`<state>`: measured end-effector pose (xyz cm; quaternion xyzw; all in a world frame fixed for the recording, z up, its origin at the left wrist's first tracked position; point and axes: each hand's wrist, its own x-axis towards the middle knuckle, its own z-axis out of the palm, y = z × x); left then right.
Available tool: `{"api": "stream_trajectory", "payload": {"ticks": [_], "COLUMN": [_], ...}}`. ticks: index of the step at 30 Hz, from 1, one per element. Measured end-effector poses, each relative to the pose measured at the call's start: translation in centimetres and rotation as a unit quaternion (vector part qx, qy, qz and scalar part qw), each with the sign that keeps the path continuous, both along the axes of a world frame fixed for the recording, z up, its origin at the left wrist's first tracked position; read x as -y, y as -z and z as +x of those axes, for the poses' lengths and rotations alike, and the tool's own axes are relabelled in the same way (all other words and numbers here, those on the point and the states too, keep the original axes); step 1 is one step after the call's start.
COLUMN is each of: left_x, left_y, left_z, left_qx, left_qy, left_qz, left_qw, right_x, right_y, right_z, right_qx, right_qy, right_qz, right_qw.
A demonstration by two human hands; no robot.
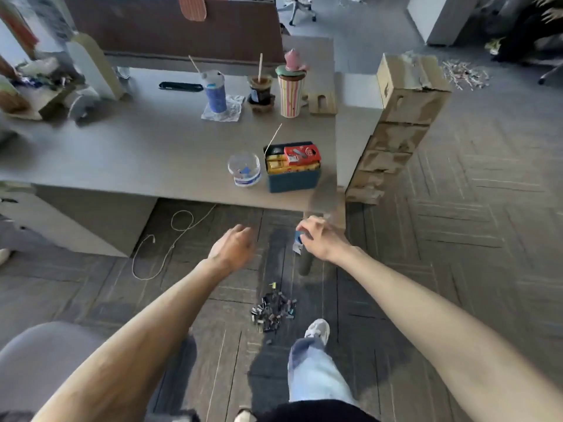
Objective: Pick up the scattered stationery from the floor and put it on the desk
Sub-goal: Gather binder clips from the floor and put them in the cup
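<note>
Most of what my right hand carries is hidden behind my fingers: only a small blue and white item shows at the fingertips, too blurred and covered for me to name. My left hand turns its back to the camera, fingers curled under, so I cannot tell whether anything sits in the palm. Just below my right wrist is a dark, rounded smear that I cannot make out. Both of my arms reach forward, bare and nearly straight, with the hands near each other above the floor, just short of the front edge of the desk. My right thumb and fingers pinch the blue and white item, wrist bent slightly inward. Behind my hands, beside my pale shoe, a heap of small stationery pieces lies on the carpet, dark with a few coloured bits, each too tiny to identify. The carpet is grey, in tiles with a ribbed herringbone pattern. The desk top is smooth and matt grey; near its front corner stand a clear round plastic tub and a blue box packed with red and yellow packets. A stack of worn cardboard boxes stands beside the desk, and a thin pale cord loops over the floor beneath it.
</note>
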<state>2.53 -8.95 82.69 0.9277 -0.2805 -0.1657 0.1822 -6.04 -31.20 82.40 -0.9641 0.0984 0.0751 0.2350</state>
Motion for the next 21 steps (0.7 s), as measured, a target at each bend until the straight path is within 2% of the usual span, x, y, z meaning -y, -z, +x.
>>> {"api": "stream_trajectory", "payload": {"ticks": [6,11,16,21], "left_x": [-4.8,-6.9,-6.4,-6.0], "left_y": [6.1,15.9,36.4,58.6], "left_z": [-6.9,-10.2,-10.9,-9.9], "left_qx": [-0.078,-0.107,-0.157,-0.127], "left_qy": [-0.032,-0.064,-0.124,-0.044], "left_qz": [0.029,0.053,0.045,0.078], "left_qw": [0.996,0.991,0.979,0.988], "right_x": [-5.4,-8.3,-8.0,-6.1], "right_y": [5.8,15.9,35.8,58.9], "right_z": [-6.3,-8.5,-7.1,-6.1], "right_qx": [-0.036,-0.055,-0.047,-0.076], "right_qy": [0.018,0.035,0.012,-0.011], "right_qz": [0.049,0.106,0.124,0.053], "right_qw": [0.998,0.992,0.991,0.996]}}
